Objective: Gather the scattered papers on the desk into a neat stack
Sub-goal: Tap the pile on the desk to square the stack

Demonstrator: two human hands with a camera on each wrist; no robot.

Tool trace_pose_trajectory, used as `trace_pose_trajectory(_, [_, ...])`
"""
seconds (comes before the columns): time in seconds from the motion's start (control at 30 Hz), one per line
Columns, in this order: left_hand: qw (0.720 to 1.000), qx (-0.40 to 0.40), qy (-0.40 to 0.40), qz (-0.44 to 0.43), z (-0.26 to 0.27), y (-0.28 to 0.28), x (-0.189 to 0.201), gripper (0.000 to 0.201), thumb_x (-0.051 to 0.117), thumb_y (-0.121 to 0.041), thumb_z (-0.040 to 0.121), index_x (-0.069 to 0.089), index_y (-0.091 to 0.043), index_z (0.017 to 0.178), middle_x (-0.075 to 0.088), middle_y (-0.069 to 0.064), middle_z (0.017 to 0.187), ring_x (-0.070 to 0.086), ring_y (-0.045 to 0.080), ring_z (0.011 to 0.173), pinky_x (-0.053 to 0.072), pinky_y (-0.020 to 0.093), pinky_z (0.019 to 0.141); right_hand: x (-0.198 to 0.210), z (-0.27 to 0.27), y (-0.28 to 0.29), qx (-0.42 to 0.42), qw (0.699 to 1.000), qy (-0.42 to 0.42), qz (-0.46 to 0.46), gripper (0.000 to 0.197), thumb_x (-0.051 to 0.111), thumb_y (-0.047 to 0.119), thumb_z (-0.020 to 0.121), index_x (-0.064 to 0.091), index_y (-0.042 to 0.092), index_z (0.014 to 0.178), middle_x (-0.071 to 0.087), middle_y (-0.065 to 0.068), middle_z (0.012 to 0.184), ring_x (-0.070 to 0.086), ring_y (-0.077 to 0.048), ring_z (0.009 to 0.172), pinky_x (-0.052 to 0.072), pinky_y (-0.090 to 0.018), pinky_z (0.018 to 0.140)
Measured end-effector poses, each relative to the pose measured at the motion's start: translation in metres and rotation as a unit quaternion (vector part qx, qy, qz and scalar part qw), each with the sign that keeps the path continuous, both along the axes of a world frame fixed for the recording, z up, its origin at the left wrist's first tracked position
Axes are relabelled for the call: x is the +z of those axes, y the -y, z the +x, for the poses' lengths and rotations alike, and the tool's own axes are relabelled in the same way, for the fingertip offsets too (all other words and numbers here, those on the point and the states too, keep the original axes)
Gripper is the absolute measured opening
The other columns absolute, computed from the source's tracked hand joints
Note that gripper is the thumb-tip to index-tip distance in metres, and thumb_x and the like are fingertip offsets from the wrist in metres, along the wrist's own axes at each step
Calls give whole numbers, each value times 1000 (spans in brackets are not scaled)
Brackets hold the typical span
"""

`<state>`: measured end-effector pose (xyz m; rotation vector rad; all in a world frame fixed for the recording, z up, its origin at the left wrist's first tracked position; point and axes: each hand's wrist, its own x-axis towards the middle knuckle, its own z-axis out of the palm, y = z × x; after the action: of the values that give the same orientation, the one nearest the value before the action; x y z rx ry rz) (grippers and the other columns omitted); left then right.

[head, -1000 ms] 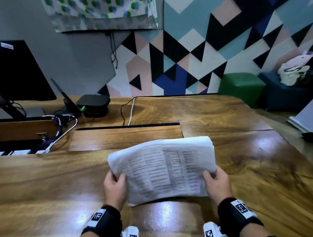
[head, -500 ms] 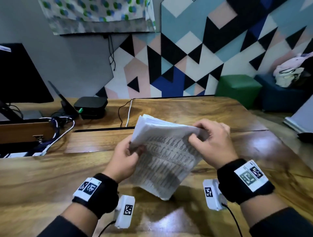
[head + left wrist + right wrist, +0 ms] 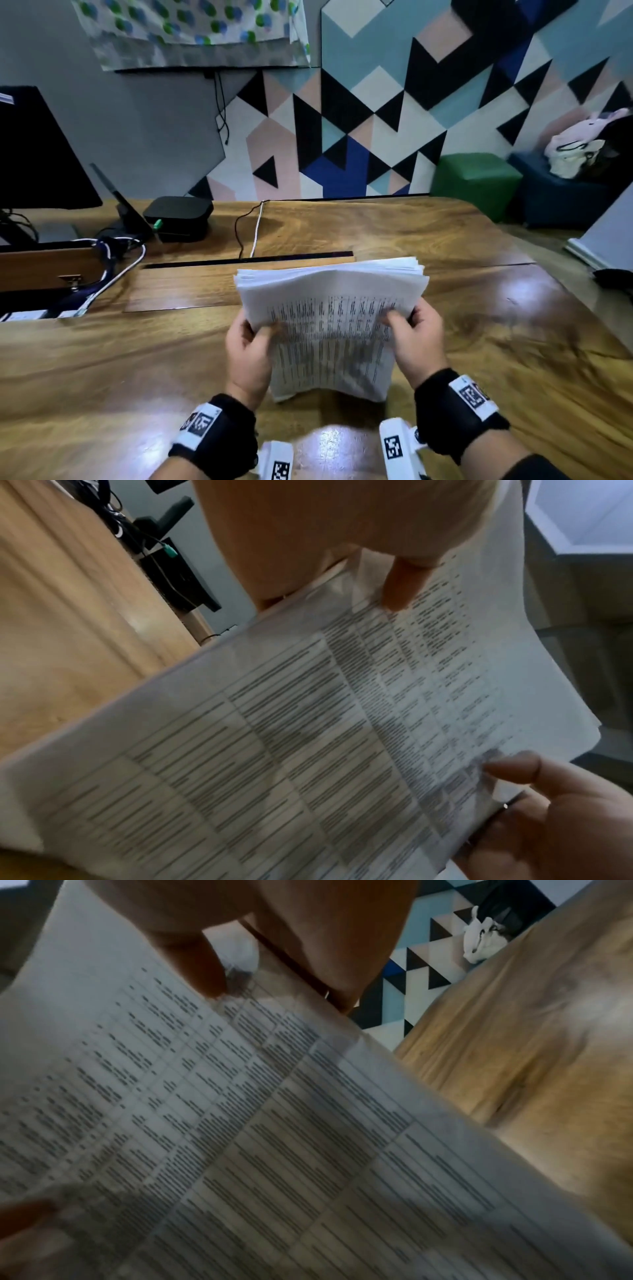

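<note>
A thick stack of printed papers [image 3: 329,329] stands on its lower edge on the wooden desk [image 3: 137,359], its top curling away from me. My left hand [image 3: 248,346] grips its left side, thumb on the printed face. My right hand [image 3: 416,337] grips the right side the same way. The left wrist view fills with the printed sheet [image 3: 308,737]; my left thumb [image 3: 404,585] presses on it near the top and the right hand [image 3: 548,818] holds the far side. In the right wrist view the paper stack [image 3: 274,1137] sits under my right thumb [image 3: 195,964].
A black monitor [image 3: 37,150] stands at the far left, with a black box [image 3: 178,216] and cables [image 3: 113,270] behind a slot in the desk. A green stool [image 3: 476,181] and a blue seat [image 3: 555,198] stand beyond the desk's right corner.
The stack was held flat, then turned on a corner. Now it stands upright on its lower edge, squarely in front of me, with both hands on its sides.
</note>
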<state>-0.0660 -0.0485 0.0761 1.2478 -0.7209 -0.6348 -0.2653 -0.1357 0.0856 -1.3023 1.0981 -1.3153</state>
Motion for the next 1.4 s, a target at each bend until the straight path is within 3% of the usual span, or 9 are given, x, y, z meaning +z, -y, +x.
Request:
trace_pose_trajectory(0.3, [996, 3, -25, -86, 0, 18, 35, 35, 27, 22, 83, 53, 15, 106, 58, 16, 86, 59, 3, 69, 48, 14, 60, 30, 8, 3, 31, 995, 87, -40, 28, 50, -13, 75, 62, 5, 91, 64, 3, 70, 57, 2, 60, 48, -12, 58])
trace_pose_trajectory(0.43, [998, 22, -46, -34, -4, 14, 22, 30, 31, 22, 85, 53, 3, 92, 57, 8, 80, 58, -3, 63, 47, 11, 55, 8, 4, 10, 15, 997, 68, 33, 32, 48, -14, 80, 61, 14, 73, 65, 8, 60, 57, -9, 64, 47, -27, 64])
trace_pose_trajectory(0.63, [993, 55, -94, -45, -12, 7, 15, 35, 33, 17, 91, 56, -9, 92, 63, 9, 87, 60, 17, 80, 54, 17, 61, 14, 16, -5, 13, 999, 49, -10, 37, 41, -14, 87, 59, 17, 77, 67, 15, 64, 56, 7, 62, 46, -11, 58])
trace_pose_trajectory(0.8, [992, 92, -65, -64, -13, 2, 16, 25, 37, 15, 89, 54, -1, 99, 61, 7, 84, 59, 13, 79, 52, 19, 65, 9, 15, -12, -2, 998, 61, -21, 31, 43, -8, 88, 62, 15, 87, 67, -5, 84, 59, -9, 79, 51, -27, 75])
trace_pose_trajectory(0.93, [994, 89, -64, -11, -19, 2, -13, 23, 39, -5, 77, 58, -13, 85, 64, 10, 83, 56, 27, 83, 47, 41, 70, -20, 18, -20, -7, 999, 32, 29, 25, 42, 7, 86, 62, 19, 96, 69, -6, 97, 63, -17, 93, 49, -47, 93])
trace_pose_trajectory(1.1, [991, 94, -85, -47, -16, 8, -11, 26, 38, -4, 77, 59, -15, 86, 62, 11, 84, 55, 22, 82, 46, 36, 70, -18, 15, -12, -11, 1000, 13, -6, 26, 41, 12, 87, 63, 27, 92, 70, -2, 95, 64, -15, 93, 52, -31, 84])
trace_pose_trajectory(1.23, [995, 76, -59, 37, -15, 3, -46, 21, 41, -12, 81, 60, -20, 88, 65, 19, 90, 59, 29, 86, 51, 46, 77, -38, 8, -19, 3, 998, -48, 27, 33, 39, 1, 96, 57, 29, 93, 64, 15, 94, 59, 14, 83, 46, -11, 78])
trace_pose_trajectory(1.3, [994, 45, 8, 103, -10, -3, -70, 16, 43, -20, 84, 59, -19, 89, 64, 23, 95, 60, 36, 90, 52, 56, 83, -59, 1, -20, 26, 992, -112, 58, 28, 41, 9, 97, 55, 32, 93, 64, 16, 96, 60, 7, 88, 49, -23, 84])
trace_pose_trajectory(1.4, [975, 15, 117, 188, 2, -8, -76, 10, 45, -10, 93, 53, -7, 89, 64, 6, 85, 56, 12, 77, 47, 39, 73, -69, -9, -11, 32, 979, -190, 73, 13, 47, 14, 94, 58, 21, 96, 69, 0, 96, 64, -19, 91, 53, -41, 86])
